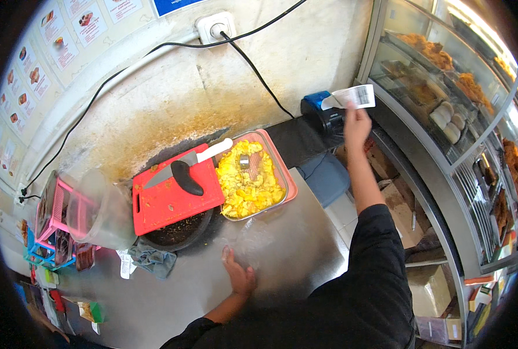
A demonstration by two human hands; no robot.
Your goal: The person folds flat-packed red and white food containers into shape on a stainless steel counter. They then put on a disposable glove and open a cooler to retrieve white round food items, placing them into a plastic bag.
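My right hand reaches to the far right, its fingers pinched on a white paper receipt. The slip's other end meets a small black and blue receipt printer. On the bare metal tabletop lies my left hand, fingers apart and holding nothing. Beyond it, a red cutting board rests over a dark bowl. A white-handled knife and a dark, curved, pestle-like piece lie on the board. Beside it, a clear tray holds yellow, egg-like pieces.
A glass display case with fried food curves along the right. Left are a cloudy plastic tub, a grey cloth and a pink basket. A cable runs from the wall socket. Cardboard boxes stand below the case.
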